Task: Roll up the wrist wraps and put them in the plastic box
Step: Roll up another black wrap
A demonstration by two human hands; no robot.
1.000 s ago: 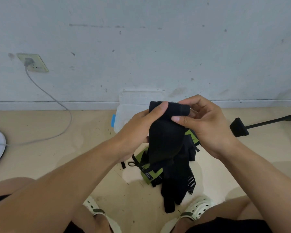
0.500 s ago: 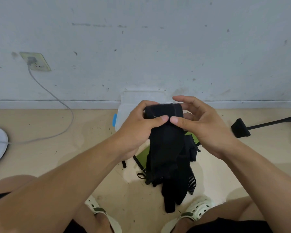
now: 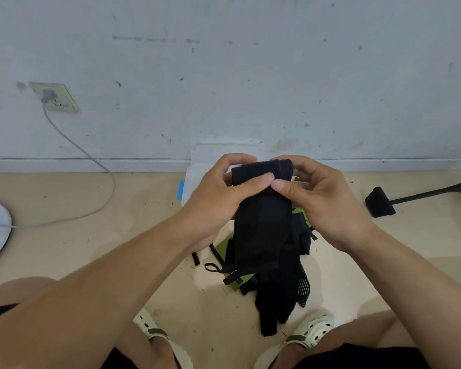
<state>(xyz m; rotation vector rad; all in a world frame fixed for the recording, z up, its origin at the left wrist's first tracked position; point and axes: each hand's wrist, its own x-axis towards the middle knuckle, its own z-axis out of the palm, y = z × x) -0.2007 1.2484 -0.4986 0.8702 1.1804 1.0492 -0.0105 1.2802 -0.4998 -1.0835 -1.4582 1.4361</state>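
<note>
Left hand [image 3: 218, 198] and right hand [image 3: 322, 201] pinch top of long black cloth wrist wrap [image 3: 262, 222], held up so tail hangs free for rolling. Clear plastic box [image 3: 194, 179] waits just behind, near wall.

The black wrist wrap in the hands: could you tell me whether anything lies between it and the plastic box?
Nothing visible does. Both the left hand and right hand hold the black wrist wrap in the air just in front of the plastic box, whose opening is mostly hidden behind them.
</note>
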